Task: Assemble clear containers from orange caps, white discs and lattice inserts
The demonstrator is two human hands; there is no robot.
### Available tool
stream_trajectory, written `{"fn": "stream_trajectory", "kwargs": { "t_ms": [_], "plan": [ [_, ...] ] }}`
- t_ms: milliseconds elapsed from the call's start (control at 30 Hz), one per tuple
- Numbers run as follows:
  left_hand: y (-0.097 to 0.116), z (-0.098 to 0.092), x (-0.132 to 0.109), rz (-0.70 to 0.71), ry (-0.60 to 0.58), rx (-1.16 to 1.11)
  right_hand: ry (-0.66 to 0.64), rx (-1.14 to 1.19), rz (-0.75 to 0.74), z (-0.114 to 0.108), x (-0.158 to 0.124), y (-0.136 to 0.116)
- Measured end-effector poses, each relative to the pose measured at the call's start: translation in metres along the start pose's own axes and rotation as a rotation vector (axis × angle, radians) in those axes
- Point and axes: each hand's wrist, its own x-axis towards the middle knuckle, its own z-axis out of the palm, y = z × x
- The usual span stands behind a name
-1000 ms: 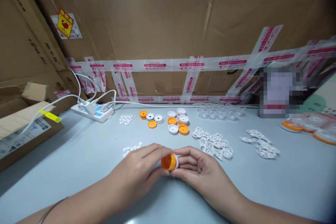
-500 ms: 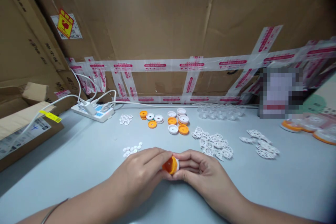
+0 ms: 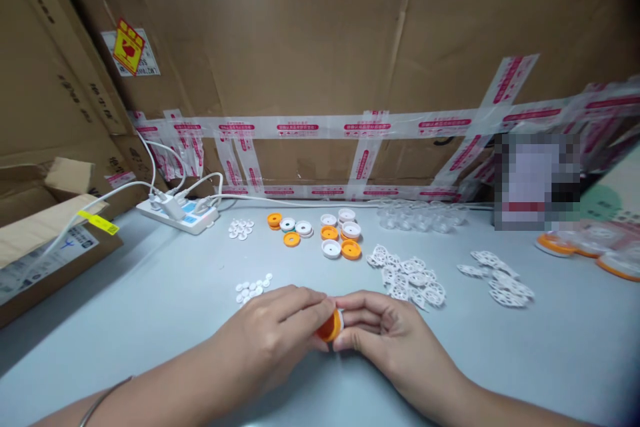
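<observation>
Low over the table's front part, an orange round plastic cup (image 3: pixel 331 327) with a white piece on its right side is held between both hands. My left hand (image 3: pixel 280 327) is closed on its left side, fingers over the top and thumb below. My right hand (image 3: pixel 380 327) pinches the right side, fingers curled against the white piece. The palms and fingers hide much of the part. Just beyond my left hand lie small white discs (image 3: pixel 253 288). White openwork plastic pieces (image 3: pixel 407 277) are heaped beyond my right hand.
Orange and white round cups (image 3: pixel 341 233) and ring-shaped parts (image 3: pixel 290 227) sit farther back. Clear plastic cups (image 3: pixel 420 215) line the cardboard wall (image 3: pixel 300 47). A power strip (image 3: pixel 177 212) with cables is at left, beside an open box (image 3: pixel 55 247). More openwork pieces (image 3: pixel 505 283) lie at right.
The orange cup has turned slightly and shifted a little right and down in my hands. My left fingers now cover more of its top. The whole view has shifted slightly.
</observation>
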Motion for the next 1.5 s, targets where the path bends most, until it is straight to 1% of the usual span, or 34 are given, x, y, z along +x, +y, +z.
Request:
{"fn": "stream_trajectory", "kwargs": {
  "t_ms": [133,233,300,400,500,567,667,733,833,933,1000,1133,1267,1367,1433,1500],
  "plan": [
    [-0.002,-0.001,0.002,-0.157,-0.038,-0.195,-0.013,0.039,-0.003,0.000,0.000,-0.001],
    [-0.004,0.000,0.001,-0.218,-0.043,-0.257,-0.025,0.042,0.001,0.001,0.001,0.001],
    [-0.006,0.001,0.000,-0.249,-0.052,-0.257,-0.034,0.014,0.011,0.002,0.001,0.002],
    [-0.013,0.003,-0.001,-0.278,-0.060,-0.210,-0.024,-0.089,0.007,0.001,0.000,0.000],
    [-0.018,0.007,-0.003,-0.302,-0.077,-0.113,0.052,-0.210,-0.097,-0.005,0.000,-0.013],
    [-0.019,0.009,-0.003,-0.335,-0.090,-0.067,0.138,-0.255,-0.203,-0.014,0.003,-0.025],
    [-0.019,0.013,-0.002,-0.405,-0.105,-0.051,0.263,-0.326,-0.315,-0.036,0.012,-0.046],
    [-0.019,0.014,-0.001,-0.452,-0.111,-0.039,0.270,-0.455,-0.335,-0.055,0.020,-0.056],
    [-0.019,0.015,0.000,-0.490,-0.121,-0.035,0.230,-0.764,-0.294,-0.082,0.029,-0.065],
    [-0.020,0.014,0.000,-0.475,-0.112,-0.063,0.264,-1.061,-0.250,-0.099,0.037,-0.064],
    [-0.020,0.013,0.000,-0.444,-0.079,-0.067,0.289,-1.139,-0.246,-0.103,0.042,-0.059],
    [-0.019,0.012,0.001,-0.398,0.008,-0.053,0.288,-1.134,-0.225,-0.103,0.053,-0.045],
    [-0.019,0.012,0.002,-0.389,0.030,-0.056,0.273,-1.095,-0.191,-0.104,0.060,-0.036],
    [-0.019,0.010,0.002,-0.384,0.034,-0.064,0.287,-1.093,-0.207,-0.107,0.059,-0.039],
    [-0.020,0.008,0.002,-0.378,0.050,-0.070,0.327,-1.111,-0.246,-0.107,0.054,-0.046],
    [-0.019,0.005,0.003,-0.369,0.085,-0.077,0.375,-1.136,-0.343,-0.101,0.045,-0.055]
  ]
}}
